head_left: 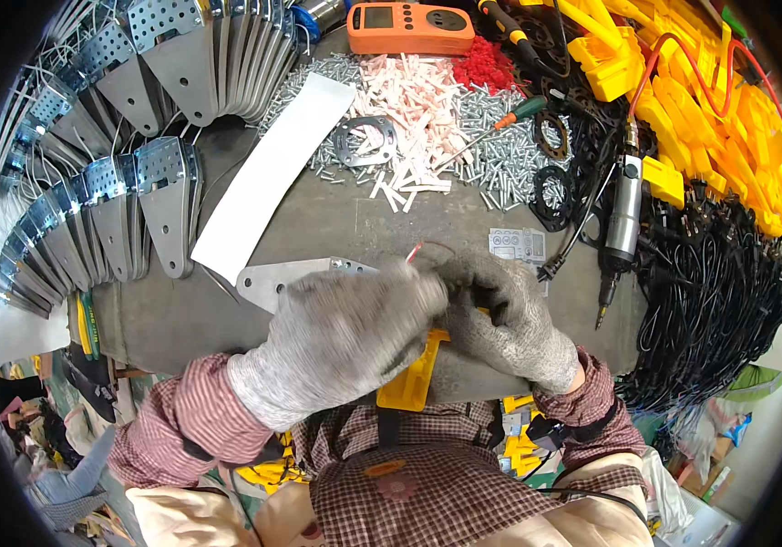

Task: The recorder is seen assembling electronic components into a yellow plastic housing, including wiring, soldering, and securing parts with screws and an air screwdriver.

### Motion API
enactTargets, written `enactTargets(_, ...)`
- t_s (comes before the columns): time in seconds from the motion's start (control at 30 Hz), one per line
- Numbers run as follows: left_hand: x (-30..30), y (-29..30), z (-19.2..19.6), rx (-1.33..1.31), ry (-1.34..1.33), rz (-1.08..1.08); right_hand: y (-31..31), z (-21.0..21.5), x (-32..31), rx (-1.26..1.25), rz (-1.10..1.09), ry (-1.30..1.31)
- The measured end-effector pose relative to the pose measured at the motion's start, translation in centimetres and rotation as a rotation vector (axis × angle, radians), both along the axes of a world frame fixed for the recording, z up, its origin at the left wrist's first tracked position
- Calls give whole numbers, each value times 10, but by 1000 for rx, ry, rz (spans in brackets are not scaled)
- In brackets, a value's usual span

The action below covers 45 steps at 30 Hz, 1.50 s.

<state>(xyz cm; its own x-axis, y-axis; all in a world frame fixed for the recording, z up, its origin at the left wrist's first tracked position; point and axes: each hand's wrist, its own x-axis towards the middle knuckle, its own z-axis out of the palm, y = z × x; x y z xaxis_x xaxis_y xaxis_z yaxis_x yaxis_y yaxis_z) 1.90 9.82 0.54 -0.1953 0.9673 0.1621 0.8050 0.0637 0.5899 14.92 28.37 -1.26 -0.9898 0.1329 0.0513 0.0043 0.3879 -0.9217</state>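
My left hand [341, 333], in a grey glove and smeared by motion, is closed just above the table's near edge. What its fingers hold is hidden. My right hand [502, 314], gloved too, meets it with fingers curled in a pinch around something I cannot make out. A thin wire with a red and white end [415, 251] sticks up beside the left fingertips. Below the hands a yellow plastic part [412, 376] projects over the table edge. A flat metal bracket [265, 284] lies partly under my left hand.
Stacked metal brackets [168, 210] fill the left side. A white strip [272, 178], pale sleeves [409, 109], screws [505, 137] and an orange meter [409, 29] lie ahead. On the right are an electric screwdriver [625, 210], yellow parts [683, 109] and black cables [715, 283].
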Motion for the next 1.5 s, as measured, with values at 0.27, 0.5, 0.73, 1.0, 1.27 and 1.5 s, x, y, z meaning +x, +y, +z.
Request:
enactTargets(0.27, 14, 7, 5, 25, -12, 65, 2, 13, -1, 118, 13, -155)
enactTargets(0.5, 24, 13, -13, 345, -341, 303, -9, 7, 10, 326, -88, 136)
enactTargets(0.73, 12, 2, -16, 137, -66, 101, -5, 13, -1, 280, 1, -54)
enactTargets(1.0, 2, 17, -7, 101, -483, 263, 5, 11, 7, 574, 88, 136)
enactTargets(1.27, 5, -15, -8, 135, 305, 43, 15, 3, -6, -84, 93, -294)
enactTargets(1.5, -57, -100, 6, -512, 813, 131, 29, 31, -8, -119, 45, -230)
